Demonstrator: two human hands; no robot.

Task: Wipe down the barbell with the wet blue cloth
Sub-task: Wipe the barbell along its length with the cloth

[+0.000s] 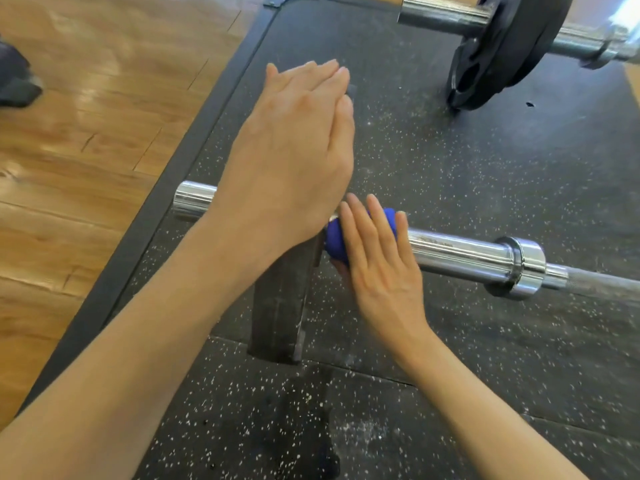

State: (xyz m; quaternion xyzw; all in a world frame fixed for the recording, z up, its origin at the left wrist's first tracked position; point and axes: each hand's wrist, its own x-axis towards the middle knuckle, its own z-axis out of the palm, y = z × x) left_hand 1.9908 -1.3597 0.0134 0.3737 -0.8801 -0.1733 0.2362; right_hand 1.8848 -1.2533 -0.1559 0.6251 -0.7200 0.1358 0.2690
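A chrome barbell sleeve (460,254) lies across the black rubber mat, its end (194,200) sticking out to the left. The blue cloth (334,242) is wrapped on the sleeve. My right hand (381,271) holds it there, fingers laid over the top and thumb underneath. A dark weight plate (280,313) stands on edge on the sleeve just left of the cloth. My left hand (294,150) rests flat on the plate's top edge with straight fingers. The hands hide the sleeve where it passes through the plate.
The sleeve's collar (523,268) and the thin knurled shaft run off right. A second barbell (443,12) with a black plate (502,53) lies at the top right. The speckled mat (450,150) borders a wooden floor (86,133); a dark object (14,77) sits at the left edge.
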